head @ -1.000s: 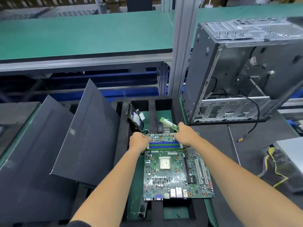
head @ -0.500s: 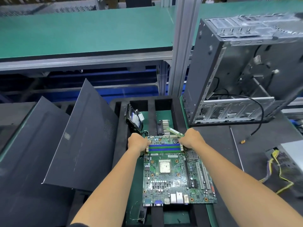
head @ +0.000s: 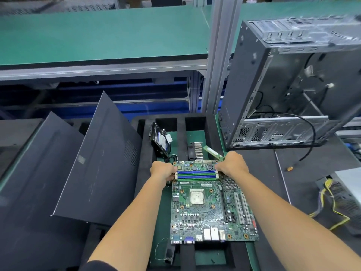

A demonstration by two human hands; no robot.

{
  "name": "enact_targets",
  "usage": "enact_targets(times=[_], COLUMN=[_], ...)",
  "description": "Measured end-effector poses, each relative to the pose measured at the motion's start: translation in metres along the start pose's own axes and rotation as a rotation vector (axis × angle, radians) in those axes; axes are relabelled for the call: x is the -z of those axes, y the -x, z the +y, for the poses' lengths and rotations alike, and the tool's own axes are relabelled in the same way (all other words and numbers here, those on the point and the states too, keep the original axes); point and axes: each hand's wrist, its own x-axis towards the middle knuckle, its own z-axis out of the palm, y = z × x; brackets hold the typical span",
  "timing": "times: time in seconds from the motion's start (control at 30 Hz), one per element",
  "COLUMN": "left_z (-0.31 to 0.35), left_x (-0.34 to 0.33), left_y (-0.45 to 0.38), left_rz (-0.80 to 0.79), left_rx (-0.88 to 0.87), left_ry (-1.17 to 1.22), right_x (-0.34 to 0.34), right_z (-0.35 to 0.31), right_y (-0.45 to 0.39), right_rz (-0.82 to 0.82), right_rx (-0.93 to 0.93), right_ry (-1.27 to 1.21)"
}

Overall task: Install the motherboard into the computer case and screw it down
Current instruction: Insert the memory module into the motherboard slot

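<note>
A green motherboard [head: 207,208] lies flat in a black foam tray [head: 140,173], its blue memory slots at the far end. My left hand [head: 163,170] grips the board's far left edge beside the slots. My right hand [head: 232,166] grips the far right edge. A green memory stick [head: 212,152] pokes out just beyond my right hand; whether that hand holds it I cannot tell. The open grey computer case [head: 289,94] stands upright at the right, its inside facing me, with a black cable [head: 310,137] hanging from it.
Two black side panels [head: 97,163] lean at the left. A hard drive [head: 160,139] and a finned heatsink [head: 197,149] stand in the tray's far slots. A power supply [head: 345,198] with yellow wires lies at the right. An aluminium post [head: 218,55] rises behind.
The memory stick by my right hand has come down closer to the board. Both hands stay on the board's far edges; the view has shifted slightly.
</note>
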Motion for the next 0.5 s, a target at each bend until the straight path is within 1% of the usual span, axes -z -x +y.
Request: enact_targets(times=[0.1,0.17,0.23,0.3,0.37,0.43,0.5], left_z=[0.001,0.003,0.006,0.01,0.013,0.013,0.01], left_x=[0.0,-0.001,-0.001,-0.001,-0.001,-0.001,0.001], left_y=[-0.002,0.0,0.001,0.007,0.012,0.014,0.013], left_rz=[-0.014,-0.032,-0.02,0.019,0.006,-0.071,-0.117], left_rx=[-0.008,-0.067,-0.224,-0.39,-0.516,-0.605,-0.673], left_ry=[-0.018,-0.104,-0.205,-0.203,-0.199,-0.28,-0.404], right_x=[0.007,0.011,0.014,0.013,0.006,-0.005,-0.014], right_z=[0.001,0.0,-0.008,-0.023,-0.037,-0.043,-0.042], right_y=[0.005,0.009,0.011,0.013,0.017,0.019,0.019], right_rz=[-0.009,-0.017,0.006,-0.009,-0.058,-0.079,-0.077], right_rx=[0.013,0.071,0.233,0.414,0.535,0.586,0.597], right_ry=[0.021,0.055,0.084,0.122,0.207,0.262,0.292])
